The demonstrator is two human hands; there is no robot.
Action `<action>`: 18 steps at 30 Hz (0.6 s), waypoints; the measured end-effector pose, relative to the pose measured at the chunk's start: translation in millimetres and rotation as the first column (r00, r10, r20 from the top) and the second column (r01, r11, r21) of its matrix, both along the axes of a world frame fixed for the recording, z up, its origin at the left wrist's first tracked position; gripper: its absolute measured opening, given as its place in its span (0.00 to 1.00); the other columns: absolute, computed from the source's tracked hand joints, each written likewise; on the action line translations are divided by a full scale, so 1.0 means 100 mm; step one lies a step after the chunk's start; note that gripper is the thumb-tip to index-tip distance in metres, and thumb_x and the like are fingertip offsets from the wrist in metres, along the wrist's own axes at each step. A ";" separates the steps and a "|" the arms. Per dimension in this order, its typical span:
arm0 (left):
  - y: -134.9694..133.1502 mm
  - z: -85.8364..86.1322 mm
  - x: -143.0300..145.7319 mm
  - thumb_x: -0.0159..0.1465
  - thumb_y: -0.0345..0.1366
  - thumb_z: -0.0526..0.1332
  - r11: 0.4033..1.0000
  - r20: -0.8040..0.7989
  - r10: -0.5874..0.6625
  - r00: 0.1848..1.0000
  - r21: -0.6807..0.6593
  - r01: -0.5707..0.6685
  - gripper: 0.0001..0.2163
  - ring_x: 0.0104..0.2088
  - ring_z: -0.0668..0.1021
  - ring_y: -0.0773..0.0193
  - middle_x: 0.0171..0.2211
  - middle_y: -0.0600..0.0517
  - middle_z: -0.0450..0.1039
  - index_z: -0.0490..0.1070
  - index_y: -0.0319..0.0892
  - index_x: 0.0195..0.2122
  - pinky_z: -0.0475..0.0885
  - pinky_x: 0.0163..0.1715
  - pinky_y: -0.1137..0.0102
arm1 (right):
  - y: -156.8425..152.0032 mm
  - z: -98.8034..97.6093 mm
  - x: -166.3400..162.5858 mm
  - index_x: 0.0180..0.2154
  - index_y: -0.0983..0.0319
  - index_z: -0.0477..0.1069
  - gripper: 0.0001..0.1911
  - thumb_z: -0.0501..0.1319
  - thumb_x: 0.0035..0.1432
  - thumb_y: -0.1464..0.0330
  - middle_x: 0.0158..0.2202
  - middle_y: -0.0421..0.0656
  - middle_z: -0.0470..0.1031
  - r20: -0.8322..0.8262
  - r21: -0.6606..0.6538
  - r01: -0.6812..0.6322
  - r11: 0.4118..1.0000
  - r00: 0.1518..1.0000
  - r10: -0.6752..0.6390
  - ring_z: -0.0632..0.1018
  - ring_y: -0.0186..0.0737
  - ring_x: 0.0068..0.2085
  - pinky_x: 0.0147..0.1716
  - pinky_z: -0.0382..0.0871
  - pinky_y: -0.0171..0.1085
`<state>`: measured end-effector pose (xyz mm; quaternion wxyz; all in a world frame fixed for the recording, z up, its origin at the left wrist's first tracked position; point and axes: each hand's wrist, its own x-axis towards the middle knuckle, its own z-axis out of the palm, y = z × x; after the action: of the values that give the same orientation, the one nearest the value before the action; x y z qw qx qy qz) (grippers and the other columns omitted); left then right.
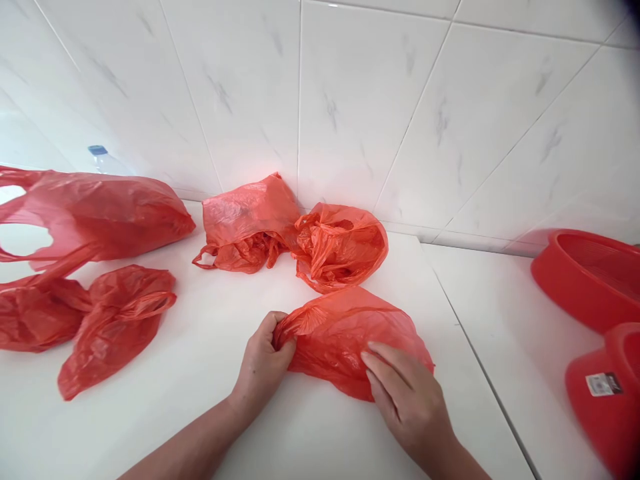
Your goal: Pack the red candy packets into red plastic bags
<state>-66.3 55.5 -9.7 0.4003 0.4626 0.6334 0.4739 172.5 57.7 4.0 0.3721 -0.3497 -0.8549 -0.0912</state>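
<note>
A thin, translucent red plastic bag [345, 333] lies crumpled and partly spread on the white surface in front of me. My left hand [267, 357] grips its gathered left end between thumb and fingers. On the bag's right half rests my right hand [405, 393], back upward, its fingers stretched out and touching the plastic. Just behind this bag sits another loosely bunched red bag [345, 243], with a third red bag [250, 220] beside it, leaning toward the tiled wall.
Further red bags lie at the left: a long, full-looking one [115, 213] and a knotted one [123, 320]. Behind them shows a bottle's blue cap [97, 150]. At right stand a red basket [565, 280] and a labelled red container [590, 407], beyond a seam [480, 367].
</note>
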 end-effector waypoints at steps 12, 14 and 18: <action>-0.03 0.13 0.00 0.57 0.37 0.60 0.997 0.114 -0.074 0.991 -0.028 0.078 0.14 0.32 0.76 0.62 0.35 0.53 0.72 0.63 0.44 0.43 0.73 0.31 0.69 | 0.12 -0.19 0.06 0.51 0.63 0.70 0.18 0.58 0.59 0.68 0.55 0.52 0.68 0.246 -0.223 0.191 0.956 0.960 -0.134 0.68 0.56 0.55 0.48 0.69 0.54; -0.04 0.15 0.00 0.58 0.39 0.61 0.993 0.146 -0.119 0.982 0.008 0.119 0.15 0.36 0.76 0.61 0.38 0.52 0.72 0.62 0.44 0.45 0.74 0.35 0.68 | 0.08 -0.15 0.04 0.49 0.63 0.70 0.15 0.57 0.60 0.69 0.51 0.52 0.70 0.157 -0.206 0.141 0.968 0.982 -0.109 0.71 0.51 0.50 0.46 0.71 0.50; -0.06 0.14 0.00 0.60 0.43 0.59 0.988 0.217 -0.153 0.964 0.041 0.148 0.15 0.38 0.76 0.60 0.40 0.51 0.73 0.63 0.44 0.46 0.74 0.37 0.67 | -0.04 -0.10 -0.05 0.42 0.63 0.72 0.10 0.55 0.60 0.75 0.36 0.47 0.72 0.011 -0.251 0.020 0.968 1.000 -0.018 0.74 0.40 0.36 0.34 0.72 0.39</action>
<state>-66.3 49.7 4.1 0.4970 0.4591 0.5423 0.4981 167.1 53.5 -6.2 0.3203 -0.4018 -0.8578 0.0125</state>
